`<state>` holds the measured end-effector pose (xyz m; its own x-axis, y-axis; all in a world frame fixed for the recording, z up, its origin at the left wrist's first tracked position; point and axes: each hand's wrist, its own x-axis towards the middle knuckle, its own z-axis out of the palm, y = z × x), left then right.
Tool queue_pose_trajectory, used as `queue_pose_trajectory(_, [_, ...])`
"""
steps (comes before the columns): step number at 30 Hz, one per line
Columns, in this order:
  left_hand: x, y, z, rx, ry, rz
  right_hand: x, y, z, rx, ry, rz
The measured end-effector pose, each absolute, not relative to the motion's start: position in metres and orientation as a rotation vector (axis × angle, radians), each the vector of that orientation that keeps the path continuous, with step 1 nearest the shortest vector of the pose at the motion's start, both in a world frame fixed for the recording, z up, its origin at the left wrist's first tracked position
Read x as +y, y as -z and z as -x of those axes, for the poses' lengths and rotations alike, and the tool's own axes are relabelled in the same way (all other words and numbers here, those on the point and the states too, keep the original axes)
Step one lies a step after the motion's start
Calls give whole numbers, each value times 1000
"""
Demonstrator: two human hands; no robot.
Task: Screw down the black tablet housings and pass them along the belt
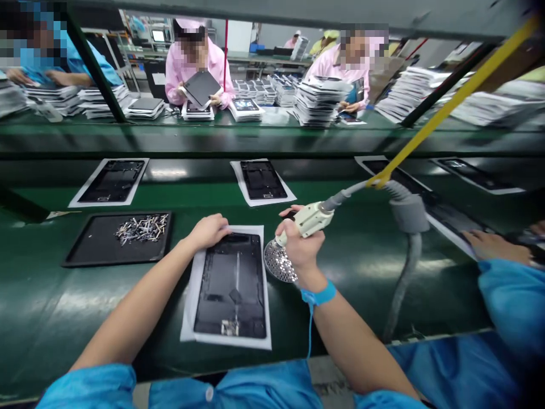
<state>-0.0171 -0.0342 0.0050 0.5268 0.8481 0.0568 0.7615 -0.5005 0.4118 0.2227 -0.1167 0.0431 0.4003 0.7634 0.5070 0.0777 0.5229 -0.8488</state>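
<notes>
A black tablet housing [230, 284] lies on a white sheet [189, 307] on the green bench before me. My left hand [209, 232] is closed at its upper left corner, fingers bent against the edge. In my right hand [301, 244] is a cream electric screwdriver [313, 218], gripped with the fingers wrapped round it. Its grey cable [353, 189] runs up to the right. Just below this hand, beside the housing, sits a round metal dish [279, 262] full of small holes. What the screwdriver's tip touches is hidden by my hand.
A black tray [97, 244] with many small parts lies left. More tablet housings on sheets [113, 180] line the bench behind. A yellow strap [460, 91] and a thick grey hose [404, 284] hang right. A co-worker's hand [496, 247] is at far right; other people work behind stacks [321, 99].
</notes>
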Motion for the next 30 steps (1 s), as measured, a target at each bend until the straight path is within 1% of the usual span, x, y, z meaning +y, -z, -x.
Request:
queue_pose_trajectory(3, [-15,-2,14,1465,-487,-2401,-112,-33,-224,-1088,-563,969])
queue_pose_trajectory(8, [-10,12,19,1470,-617,-2356,-108,-31,-219,-1102,-571,980])
queue_pose_trajectory(30, [-13,14,17,1466,-660,-2310,-106,-26,-221,-1099,-606,965])
